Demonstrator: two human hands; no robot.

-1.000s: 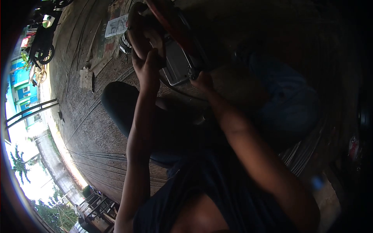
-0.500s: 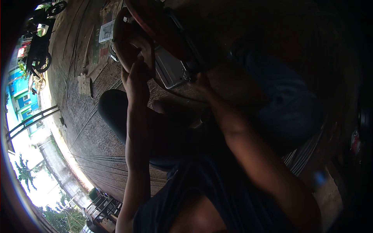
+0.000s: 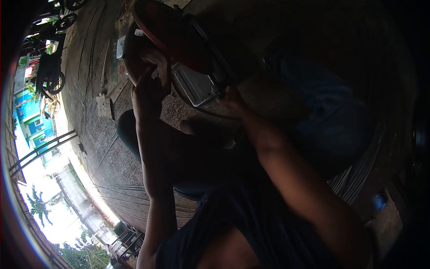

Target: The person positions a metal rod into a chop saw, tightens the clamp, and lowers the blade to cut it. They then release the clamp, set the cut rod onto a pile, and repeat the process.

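Note:
A cut-off saw with a round reddish-brown disc or guard (image 3: pixel 174 38) stands at the top middle of the head view. My left hand (image 3: pixel 149 92) is closed around the saw's curved handle (image 3: pixel 162 65). Below the disc lies the grey metal base (image 3: pixel 192 85) of the saw. At the right corner of this base, my right hand (image 3: pixel 232 97) has its fingers wrapped round a small dark part, perhaps the clamp's crank. Shadow hides much of that part and the fingertips.
Long thin metal rods (image 3: pixel 354 179) lie on the floor at the right, near a blue-jeans leg (image 3: pixel 327 107). More rods (image 3: pixel 130 190) run along the lower left. Motorcycles (image 3: pixel 51 74) stand outside at the upper left. A white label (image 3: pixel 120 47) is beside the saw.
The view has shifted slightly. My left hand and the saw's handle sit a little further left, and more of the disc shows. My right hand stays at the base's corner.

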